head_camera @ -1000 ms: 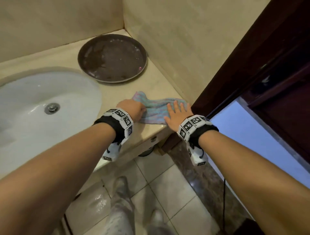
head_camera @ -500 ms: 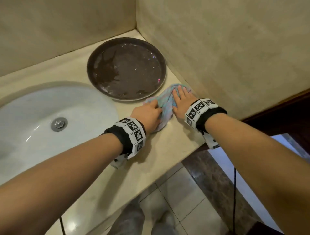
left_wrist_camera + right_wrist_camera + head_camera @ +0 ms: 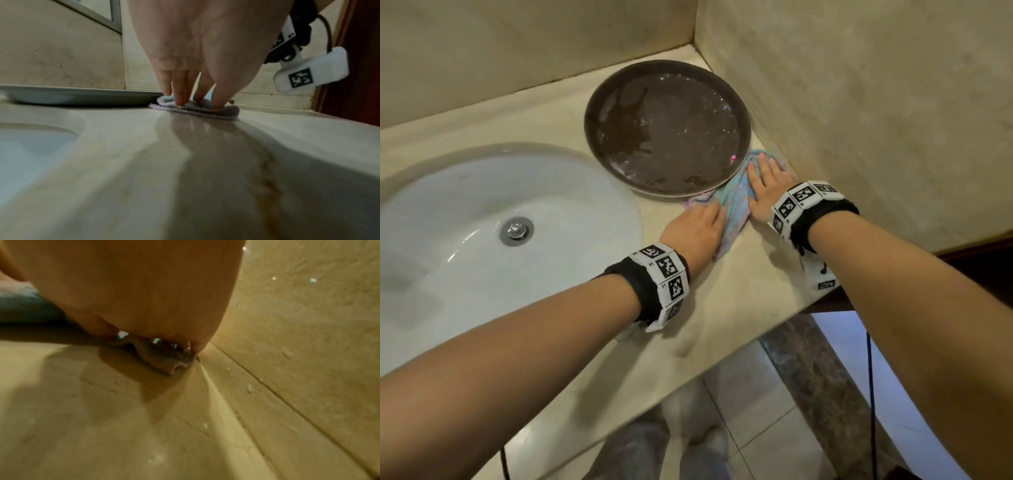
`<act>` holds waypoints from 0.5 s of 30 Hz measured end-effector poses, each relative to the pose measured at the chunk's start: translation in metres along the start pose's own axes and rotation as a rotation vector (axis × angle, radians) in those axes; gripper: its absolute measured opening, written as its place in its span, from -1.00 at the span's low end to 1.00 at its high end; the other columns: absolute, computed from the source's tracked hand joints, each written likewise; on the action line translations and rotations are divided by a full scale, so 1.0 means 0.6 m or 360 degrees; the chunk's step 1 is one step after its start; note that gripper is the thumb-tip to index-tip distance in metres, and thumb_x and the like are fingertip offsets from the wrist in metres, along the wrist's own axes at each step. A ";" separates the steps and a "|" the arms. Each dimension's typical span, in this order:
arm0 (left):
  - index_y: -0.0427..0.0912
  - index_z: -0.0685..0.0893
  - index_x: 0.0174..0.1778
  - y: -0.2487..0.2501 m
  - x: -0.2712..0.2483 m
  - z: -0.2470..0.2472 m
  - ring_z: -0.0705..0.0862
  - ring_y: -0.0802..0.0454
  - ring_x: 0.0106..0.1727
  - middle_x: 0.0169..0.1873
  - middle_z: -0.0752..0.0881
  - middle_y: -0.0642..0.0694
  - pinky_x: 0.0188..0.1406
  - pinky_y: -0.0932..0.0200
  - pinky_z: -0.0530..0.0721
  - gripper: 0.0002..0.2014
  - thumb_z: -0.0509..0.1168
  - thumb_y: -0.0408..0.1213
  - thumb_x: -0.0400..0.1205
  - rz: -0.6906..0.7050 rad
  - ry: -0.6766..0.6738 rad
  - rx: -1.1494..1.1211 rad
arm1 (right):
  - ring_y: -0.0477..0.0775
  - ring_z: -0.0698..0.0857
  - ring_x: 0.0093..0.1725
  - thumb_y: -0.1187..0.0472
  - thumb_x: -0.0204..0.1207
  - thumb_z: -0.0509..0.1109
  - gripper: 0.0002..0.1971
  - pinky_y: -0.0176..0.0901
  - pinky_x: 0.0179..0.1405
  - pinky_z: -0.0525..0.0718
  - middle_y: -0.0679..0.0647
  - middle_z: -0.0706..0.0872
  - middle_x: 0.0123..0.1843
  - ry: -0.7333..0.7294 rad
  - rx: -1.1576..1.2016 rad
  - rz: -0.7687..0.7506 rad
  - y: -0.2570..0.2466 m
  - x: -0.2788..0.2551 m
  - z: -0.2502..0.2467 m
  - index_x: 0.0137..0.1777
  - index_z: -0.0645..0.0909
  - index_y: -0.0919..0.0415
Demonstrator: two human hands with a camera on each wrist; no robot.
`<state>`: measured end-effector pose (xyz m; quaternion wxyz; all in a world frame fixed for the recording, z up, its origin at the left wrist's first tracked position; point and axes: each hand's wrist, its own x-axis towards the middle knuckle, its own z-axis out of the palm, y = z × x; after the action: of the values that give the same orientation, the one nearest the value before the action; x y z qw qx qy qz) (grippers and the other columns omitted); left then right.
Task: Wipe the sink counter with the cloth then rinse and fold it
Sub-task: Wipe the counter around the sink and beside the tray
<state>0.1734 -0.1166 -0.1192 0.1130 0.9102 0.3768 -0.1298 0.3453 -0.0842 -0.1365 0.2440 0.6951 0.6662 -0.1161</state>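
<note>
Cloth [image 3: 732,209], pastel terry, bunched on the beige stone counter [image 3: 722,308] between round brown tray [image 3: 619,102] and wall; left hand [image 3: 697,233] and right hand [image 3: 767,186] press it with straight fingers; oval white sink [image 3: 465,212] leftward

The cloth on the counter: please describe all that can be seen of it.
The cloth is a small terry-like towel, striped in pale blue and pink, and lies bunched and creased, not folded. It is flat on the beige counter, against the front rim of the brown tray and close to the side wall. The left hand presses its near end; the right hand lies flat on its far end.
</note>
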 end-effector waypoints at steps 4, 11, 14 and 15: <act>-0.36 -0.10 0.63 0.017 -0.017 0.026 0.01 -0.24 0.67 0.65 -0.06 -0.33 0.58 -0.02 0.17 -0.49 -0.16 -0.35 0.76 -0.0132 -0.0130 -0.0014 | 0.24 -0.17 0.69 -0.07 0.59 -0.32 -0.32 0.08 0.66 -0.22 0.24 -0.25 0.70 -0.0008 0.0079 0.0013 -0.005 -0.012 0.017 0.66 -0.24 0.23; -0.27 -0.07 0.64 0.047 -0.049 0.025 -0.03 -0.20 0.68 0.65 -0.09 -0.32 0.57 -0.04 0.21 -0.51 -0.15 -0.32 0.77 -0.0236 -0.0196 -0.0047 | 0.32 -0.23 0.67 -0.20 0.64 -0.12 -0.26 0.14 0.64 -0.24 0.25 -0.32 0.68 -0.0061 0.0144 0.0115 0.003 -0.075 0.066 0.66 -0.31 0.15; -0.23 -0.07 0.65 0.063 -0.063 0.042 -0.04 -0.20 0.68 0.65 -0.10 -0.32 0.54 -0.07 0.26 -0.50 -0.13 -0.26 0.78 -0.0251 -0.0182 -0.0059 | 0.33 -0.23 0.67 -0.19 0.64 -0.06 -0.24 0.17 0.64 -0.25 0.26 -0.31 0.68 -0.0036 0.0131 0.0101 0.015 -0.112 0.093 0.66 -0.31 0.15; -0.22 -0.07 0.65 0.070 -0.068 0.045 -0.04 -0.20 0.68 0.65 -0.10 -0.32 0.53 -0.08 0.29 -0.49 -0.12 -0.25 0.78 -0.0259 -0.0187 -0.0058 | 0.34 -0.22 0.67 -0.19 0.64 -0.06 -0.25 0.18 0.63 -0.25 0.26 -0.30 0.68 -0.0027 0.0127 0.0104 0.019 -0.125 0.102 0.66 -0.31 0.14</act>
<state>0.1716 -0.1809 -0.1272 0.1405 0.8652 0.4445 -0.1847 0.3602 -0.1794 -0.1503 0.2253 0.7248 0.6358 -0.1403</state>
